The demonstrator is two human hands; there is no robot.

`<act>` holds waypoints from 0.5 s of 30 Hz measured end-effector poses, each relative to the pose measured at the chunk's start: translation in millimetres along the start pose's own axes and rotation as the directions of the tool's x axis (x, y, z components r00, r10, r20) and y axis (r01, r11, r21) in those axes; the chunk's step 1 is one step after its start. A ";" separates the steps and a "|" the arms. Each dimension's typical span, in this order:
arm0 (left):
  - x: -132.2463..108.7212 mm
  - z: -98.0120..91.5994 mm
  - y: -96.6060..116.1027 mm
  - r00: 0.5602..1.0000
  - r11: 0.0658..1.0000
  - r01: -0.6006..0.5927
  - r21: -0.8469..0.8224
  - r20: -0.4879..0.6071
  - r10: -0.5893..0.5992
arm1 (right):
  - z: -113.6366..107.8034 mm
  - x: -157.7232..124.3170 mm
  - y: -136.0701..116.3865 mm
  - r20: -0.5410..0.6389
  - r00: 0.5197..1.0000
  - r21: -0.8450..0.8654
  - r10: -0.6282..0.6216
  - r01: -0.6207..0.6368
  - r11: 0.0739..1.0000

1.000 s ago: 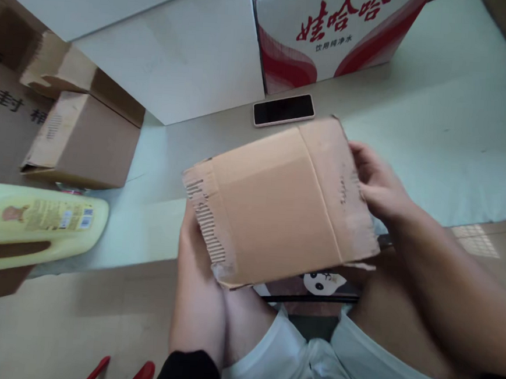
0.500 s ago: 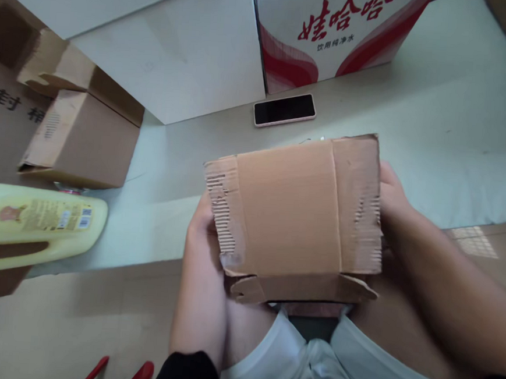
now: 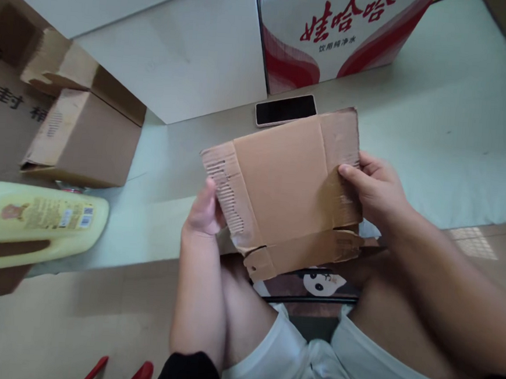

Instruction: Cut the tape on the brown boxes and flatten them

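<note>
A brown cardboard box [image 3: 280, 180] is held up above my lap, one broad face turned toward me. Ridged, torn strips run along its left and right sides, and a creased flap hangs from its lower edge. My left hand [image 3: 207, 209] grips the left side, thumb at the ridged strip. On the right side, my right hand [image 3: 371, 184] holds the box with its thumb on the face and its fingers behind, partly hidden. The box's upper edge overlaps part of a phone [image 3: 281, 110] lying on the table.
A white carton with red lettering [image 3: 335, 38] and a white box [image 3: 180, 49] stand at the back of the pale table [image 3: 458, 141]. At left are a brown box [image 3: 91, 136] and a yellow bottle [image 3: 79, 222]. Red handles [image 3: 139, 376] show at the bottom.
The box has moved up and slightly left, and tilted. Its lower flap has swung further into view. My right thumb now lies on the face, and a panda picture shows below the box.
</note>
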State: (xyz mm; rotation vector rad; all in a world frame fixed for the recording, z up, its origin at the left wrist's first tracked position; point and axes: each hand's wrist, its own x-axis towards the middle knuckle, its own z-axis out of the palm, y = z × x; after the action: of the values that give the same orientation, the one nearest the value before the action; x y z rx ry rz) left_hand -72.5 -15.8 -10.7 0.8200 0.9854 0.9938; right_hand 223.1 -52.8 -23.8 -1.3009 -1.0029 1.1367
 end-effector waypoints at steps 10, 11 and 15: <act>11.9 -13.1 2.8 0.952 0.968 -0.250 -0.025 -0.190 0.241 | -25.9 22.2 0.1 -0.238 0.970 0.193 0.041 0.006 0.981; 14.6 -15.9 3.4 0.934 0.954 -0.297 -0.042 -0.220 0.281 | -27.5 24.0 -0.2 -0.216 0.975 0.214 0.059 -0.011 0.977; 19.3 -22.4 0.6 0.899 0.918 -0.382 -0.111 -0.276 0.340 | -7.2 11.1 -2.6 0.038 0.978 0.204 0.205 -0.209 0.957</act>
State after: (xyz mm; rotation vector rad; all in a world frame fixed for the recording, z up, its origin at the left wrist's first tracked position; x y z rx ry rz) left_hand -89.4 5.0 -23.3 0.7672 0.9680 1.5122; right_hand 232.4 -43.1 -22.3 -1.2499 -0.7492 1.3751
